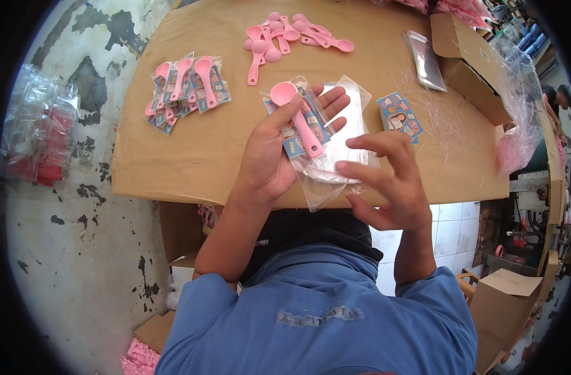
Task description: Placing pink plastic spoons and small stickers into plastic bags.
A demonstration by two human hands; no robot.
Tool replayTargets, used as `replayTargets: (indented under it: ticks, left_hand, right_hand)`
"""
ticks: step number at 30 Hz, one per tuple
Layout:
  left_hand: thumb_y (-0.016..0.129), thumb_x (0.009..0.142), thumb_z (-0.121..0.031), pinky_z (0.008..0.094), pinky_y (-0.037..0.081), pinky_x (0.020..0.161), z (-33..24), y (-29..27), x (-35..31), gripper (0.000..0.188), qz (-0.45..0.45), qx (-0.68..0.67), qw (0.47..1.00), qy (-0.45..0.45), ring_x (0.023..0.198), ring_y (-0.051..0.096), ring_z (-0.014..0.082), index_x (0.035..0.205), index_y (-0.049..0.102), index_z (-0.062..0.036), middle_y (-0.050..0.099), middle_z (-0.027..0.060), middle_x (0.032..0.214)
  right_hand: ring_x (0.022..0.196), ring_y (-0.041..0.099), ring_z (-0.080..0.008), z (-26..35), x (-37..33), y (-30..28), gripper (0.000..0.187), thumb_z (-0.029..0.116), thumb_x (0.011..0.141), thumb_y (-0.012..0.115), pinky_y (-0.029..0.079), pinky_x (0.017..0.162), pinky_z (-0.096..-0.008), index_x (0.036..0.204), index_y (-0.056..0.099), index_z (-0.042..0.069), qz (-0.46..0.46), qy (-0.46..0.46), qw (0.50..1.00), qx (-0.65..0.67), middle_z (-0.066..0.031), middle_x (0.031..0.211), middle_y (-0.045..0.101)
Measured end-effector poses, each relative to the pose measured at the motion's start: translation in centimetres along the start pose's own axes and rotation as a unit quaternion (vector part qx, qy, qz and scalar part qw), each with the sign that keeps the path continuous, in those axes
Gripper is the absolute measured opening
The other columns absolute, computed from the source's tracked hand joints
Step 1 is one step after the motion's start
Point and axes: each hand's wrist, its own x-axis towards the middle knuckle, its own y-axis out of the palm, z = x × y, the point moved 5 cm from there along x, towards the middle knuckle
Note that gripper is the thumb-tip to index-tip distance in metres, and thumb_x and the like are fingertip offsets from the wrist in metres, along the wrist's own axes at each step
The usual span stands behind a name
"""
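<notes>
My left hand (270, 150) is closed on a pink spoon (303, 128), thumb across its neck and the other fingers stretched out to the right. Behind the spoon lies a blue printed card (290, 145) in a clear plastic bag, held along with it. To the right, my right hand (398, 187) hovers with fingers apart and nothing in them. Below both hands a stack of clear plastic bags (345, 147) rests on the table, partly covered by my fingers.
The brown paper-covered table (192, 150) holds loose pink spoons (285, 37) at the back and bagged spoons with cards (188, 87) on the left. On the right are printed cards (399, 117), a bag pack (425, 61) and a cardboard box (470, 65).
</notes>
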Motion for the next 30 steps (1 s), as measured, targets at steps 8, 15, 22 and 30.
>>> replayTargets:
  ticks: [8, 15, 22, 30]
  left_hand:
    - [0.047, 0.108, -0.020, 0.0480, 0.041, 0.119, 0.2, -0.9, 0.9, 0.047, -0.017, -0.008, 1.000, -0.005, 0.144, 0.043, 0.0360, 0.145, 0.035, 0.0061, 0.043, 0.0276, 0.151]
    - [0.048, 0.108, -0.020, 0.0508, 0.040, 0.120, -0.9, -2.1, 0.7, 0.045, -0.048, -0.048, 0.996, 0.050, 0.145, 0.041, 0.0370, 0.142, 0.037, 0.0065, 0.042, 0.0279, 0.151]
    - [0.046, 0.109, -0.024, 0.0510, 0.043, 0.117, 1.2, 0.0, -0.1, 0.049, 0.007, -0.057, 0.997, -0.059, 0.144, 0.043, 0.0370, 0.146, 0.036, 0.0060, 0.045, 0.0254, 0.150]
    - [0.050, 0.107, -0.035, 0.0422, 0.051, 0.106, 2.9, -0.5, -0.8, 0.058, 0.004, -0.013, 0.994, -0.111, 0.130, 0.057, 0.0289, 0.150, 0.036, 0.0006, 0.052, 0.0183, 0.145]
  right_hand:
    - [0.082, 0.064, -0.0236, -0.3, -0.8, 1.1, 0.027, 0.010, 0.070, 0.075, 0.052, 0.071, -0.0356, 0.097, 0.074, 0.010, -0.027, -0.072, 0.995, -0.061, -0.0044, 0.089, 0.068]
    - [0.074, 0.063, -0.0222, 1.2, -1.4, -0.9, 0.030, 0.004, 0.070, 0.080, 0.051, 0.067, -0.0340, 0.099, 0.073, 0.009, -0.106, -0.055, 0.993, -0.021, -0.0080, 0.088, 0.068]
    - [0.112, 0.060, -0.0297, -2.0, 1.6, 0.4, 0.032, 0.006, 0.079, 0.079, 0.051, 0.091, -0.0396, 0.110, 0.074, 0.016, -0.058, -0.003, 0.994, -0.095, -0.0072, 0.121, 0.067]
    - [0.127, 0.056, -0.0331, -2.5, 2.2, 0.7, 0.030, 0.007, 0.078, 0.077, 0.051, 0.097, -0.0407, 0.106, 0.076, 0.017, -0.036, -0.010, 0.999, 0.037, -0.0067, 0.130, 0.067]
